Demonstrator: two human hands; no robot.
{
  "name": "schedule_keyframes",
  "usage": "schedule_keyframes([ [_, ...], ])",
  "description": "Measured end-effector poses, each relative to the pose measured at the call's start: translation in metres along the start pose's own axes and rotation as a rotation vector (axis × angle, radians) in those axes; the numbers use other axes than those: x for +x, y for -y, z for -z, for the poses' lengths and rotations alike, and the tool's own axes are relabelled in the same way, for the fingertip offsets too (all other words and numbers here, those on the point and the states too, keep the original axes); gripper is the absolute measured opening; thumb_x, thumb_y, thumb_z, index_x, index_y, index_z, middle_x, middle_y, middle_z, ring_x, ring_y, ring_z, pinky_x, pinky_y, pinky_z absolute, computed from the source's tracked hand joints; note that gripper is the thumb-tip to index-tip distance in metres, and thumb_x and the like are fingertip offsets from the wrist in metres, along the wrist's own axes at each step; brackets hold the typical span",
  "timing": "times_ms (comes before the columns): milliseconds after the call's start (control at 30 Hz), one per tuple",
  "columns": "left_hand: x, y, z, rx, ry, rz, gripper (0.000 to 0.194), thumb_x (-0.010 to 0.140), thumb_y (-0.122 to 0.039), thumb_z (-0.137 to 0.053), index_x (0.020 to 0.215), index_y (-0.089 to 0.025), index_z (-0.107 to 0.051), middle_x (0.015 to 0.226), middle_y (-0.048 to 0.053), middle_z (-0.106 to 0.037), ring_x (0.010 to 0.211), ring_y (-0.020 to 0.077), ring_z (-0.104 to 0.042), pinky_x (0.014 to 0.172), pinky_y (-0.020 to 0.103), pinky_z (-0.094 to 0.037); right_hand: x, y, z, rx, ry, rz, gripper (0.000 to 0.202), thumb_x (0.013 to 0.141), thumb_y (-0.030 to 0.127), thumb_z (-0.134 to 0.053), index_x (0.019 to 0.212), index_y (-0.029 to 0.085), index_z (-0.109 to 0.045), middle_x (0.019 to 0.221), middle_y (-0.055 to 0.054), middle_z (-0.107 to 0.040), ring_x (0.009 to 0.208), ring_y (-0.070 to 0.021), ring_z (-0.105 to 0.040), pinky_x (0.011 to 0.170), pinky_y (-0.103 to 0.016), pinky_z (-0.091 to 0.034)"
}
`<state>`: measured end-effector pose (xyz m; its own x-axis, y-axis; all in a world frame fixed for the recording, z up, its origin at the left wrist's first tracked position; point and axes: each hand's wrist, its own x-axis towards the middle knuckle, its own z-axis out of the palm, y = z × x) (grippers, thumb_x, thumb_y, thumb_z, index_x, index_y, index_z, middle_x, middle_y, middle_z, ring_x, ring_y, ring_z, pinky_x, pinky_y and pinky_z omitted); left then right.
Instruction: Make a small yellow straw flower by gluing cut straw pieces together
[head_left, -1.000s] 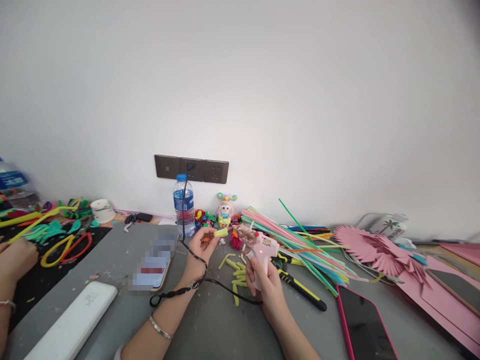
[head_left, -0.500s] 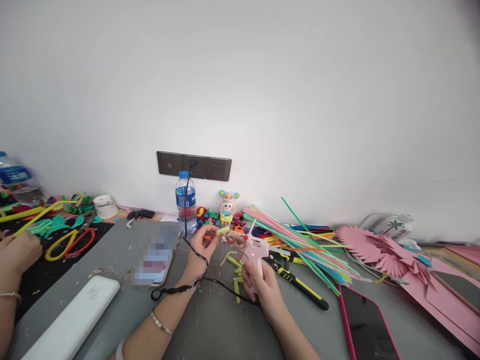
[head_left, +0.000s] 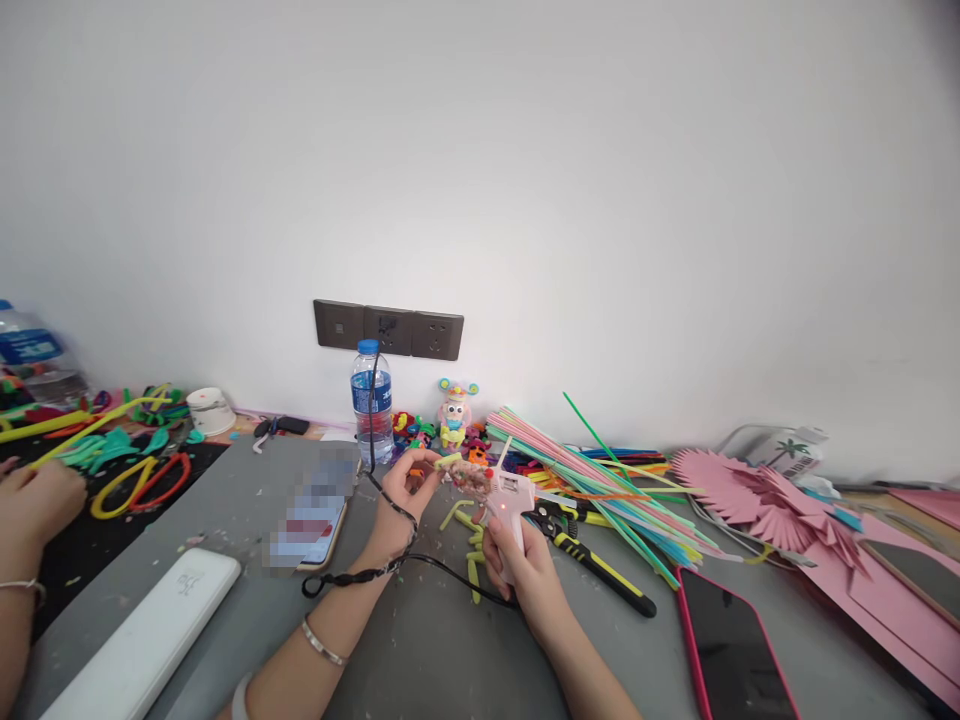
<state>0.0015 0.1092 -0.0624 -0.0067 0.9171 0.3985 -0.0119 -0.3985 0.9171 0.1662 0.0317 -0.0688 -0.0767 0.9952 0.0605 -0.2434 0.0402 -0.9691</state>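
Observation:
My right hand is wrapped round the handle of a pale pink hot glue gun, whose small light glows orange. The gun's tip points left and meets a tan and red fuzzy lump; I cannot make out exactly how they touch. Between its thumb and fingers, my left hand pinches a short yellow-green pipe cleaner piece beside that lump. Several more yellow-green pieces lie on the grey mat below. The gun's black cord runs across my left wrist.
Behind my hands stand a water bottle and a clay figure. To the right lie a pipe cleaner bundle, yellow-black pliers, a phone and folded pink paper. A white power bank and another person's hand are left.
Almost nothing differs. Both my hands keep their grips on the pipe cleaner piece and the glue gun, with only a slight shift of the view.

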Motion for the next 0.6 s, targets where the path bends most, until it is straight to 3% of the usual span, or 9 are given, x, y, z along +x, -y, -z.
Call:
schedule_keyframes([
  [600,-0.0004,0.0014,-0.0031,-0.016,-0.048,-0.021,0.019,0.077,-0.035,-0.067,0.084,-0.018,-0.065,0.068,0.001,-0.062,0.064,0.0139,-0.059,0.054,0.02,-0.046,0.0016,0.001,0.0017,-0.009,-0.064,0.001,0.047,0.08,0.062,-0.059,0.085,0.016,-0.054,0.05,0.01,-0.039,0.028,-0.0023,-0.029,0.03,-0.016,-0.018],
])
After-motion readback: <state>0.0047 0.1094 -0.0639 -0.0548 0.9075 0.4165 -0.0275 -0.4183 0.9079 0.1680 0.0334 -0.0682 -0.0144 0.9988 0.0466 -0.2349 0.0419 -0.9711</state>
